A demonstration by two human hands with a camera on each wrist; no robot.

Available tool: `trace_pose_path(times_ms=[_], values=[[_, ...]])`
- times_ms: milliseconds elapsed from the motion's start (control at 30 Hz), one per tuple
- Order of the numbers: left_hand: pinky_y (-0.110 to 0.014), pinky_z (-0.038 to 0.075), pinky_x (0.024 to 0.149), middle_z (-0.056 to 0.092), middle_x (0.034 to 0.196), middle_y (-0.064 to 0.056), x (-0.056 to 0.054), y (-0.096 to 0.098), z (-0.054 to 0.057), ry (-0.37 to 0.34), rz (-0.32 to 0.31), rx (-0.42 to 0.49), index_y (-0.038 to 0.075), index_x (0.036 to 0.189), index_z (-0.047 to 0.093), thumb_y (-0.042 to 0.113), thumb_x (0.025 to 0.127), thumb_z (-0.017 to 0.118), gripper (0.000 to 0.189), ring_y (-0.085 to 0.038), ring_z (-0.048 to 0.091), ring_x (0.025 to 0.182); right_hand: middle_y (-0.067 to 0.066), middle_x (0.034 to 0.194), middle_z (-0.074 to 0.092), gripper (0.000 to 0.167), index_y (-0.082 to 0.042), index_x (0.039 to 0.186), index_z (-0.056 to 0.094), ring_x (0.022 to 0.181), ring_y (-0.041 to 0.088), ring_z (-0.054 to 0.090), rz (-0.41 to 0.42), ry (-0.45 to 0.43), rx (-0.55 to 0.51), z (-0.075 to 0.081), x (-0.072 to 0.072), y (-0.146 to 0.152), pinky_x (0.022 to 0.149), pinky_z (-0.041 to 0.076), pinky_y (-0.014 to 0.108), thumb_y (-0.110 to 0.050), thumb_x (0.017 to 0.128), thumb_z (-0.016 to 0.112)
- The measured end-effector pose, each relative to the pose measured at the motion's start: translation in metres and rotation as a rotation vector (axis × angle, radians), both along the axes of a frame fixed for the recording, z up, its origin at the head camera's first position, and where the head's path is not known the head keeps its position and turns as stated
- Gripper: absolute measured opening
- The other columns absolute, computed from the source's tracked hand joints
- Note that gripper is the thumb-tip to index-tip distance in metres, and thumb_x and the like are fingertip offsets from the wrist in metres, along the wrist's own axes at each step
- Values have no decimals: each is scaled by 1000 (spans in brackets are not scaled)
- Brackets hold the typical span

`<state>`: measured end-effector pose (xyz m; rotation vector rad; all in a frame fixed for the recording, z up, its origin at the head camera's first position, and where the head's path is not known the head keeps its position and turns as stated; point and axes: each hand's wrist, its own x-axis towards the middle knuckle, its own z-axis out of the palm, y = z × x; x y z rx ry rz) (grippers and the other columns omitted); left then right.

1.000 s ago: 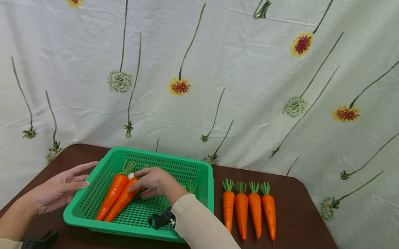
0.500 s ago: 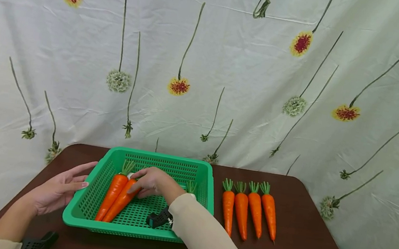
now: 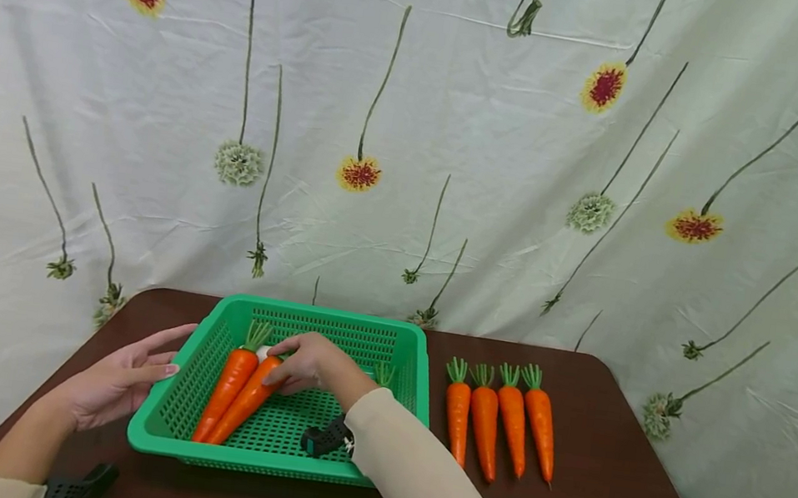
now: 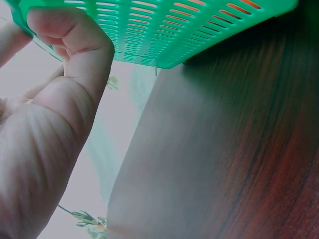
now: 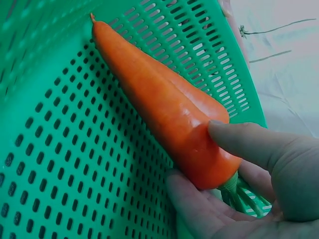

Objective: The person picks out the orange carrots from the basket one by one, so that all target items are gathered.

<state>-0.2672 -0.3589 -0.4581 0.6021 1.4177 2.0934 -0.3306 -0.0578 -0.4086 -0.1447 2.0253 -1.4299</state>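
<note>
My right hand reaches into a green perforated basket and grips the thick top end of an orange carrot, thumb on its upper side and fingers beneath. Its green stem stub shows between thumb and fingers in the right wrist view. A second carrot lies alongside on the left, pointing the same way. Behind their tops is a small white rounded thing, mostly hidden. At the basket's left rim, my left hand rests its thumb and fairly straight fingers against the outside.
Several carrots lie in a row on the dark brown table right of the basket. Green leaf tops show at the basket's right side, partly behind the right sleeve. A white flowered cloth hangs behind the table.
My right hand's fingers and thumb have drawn in around the carrot's top end. The left hand and the basket stay in place.
</note>
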Motion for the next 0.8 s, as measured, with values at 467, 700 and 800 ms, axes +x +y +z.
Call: trace_pose_path(times_ms=[467, 700, 800], values=[[-53, 54, 102, 56, 150, 4, -2, 0, -1, -3, -2, 8, 26, 165, -3, -5, 109, 26, 70, -27, 64, 129, 15, 110, 69, 39, -9, 114, 77, 89, 31, 74, -45, 87, 56, -1, -4, 4, 87, 63, 47, 8, 80, 82], [-53, 54, 102, 57, 149, 3, -1, 0, -1, 4, 2, 9, 25, 166, -3, -5, 109, 26, 70, -26, 64, 129, 15, 111, 69, 41, -8, 118, 75, 89, 31, 74, -56, 121, 57, 0, -6, 7, 87, 63, 48, 8, 81, 81], [-53, 54, 102, 57, 149, 3, -1, 0, -1, 4, 0, 9, 26, 166, -1, -5, 109, 26, 70, -25, 63, 130, 16, 110, 68, 43, -8, 122, 73, 88, 32, 74, -40, 117, 35, 2, -5, 11, 88, 63, 49, 7, 83, 80]])
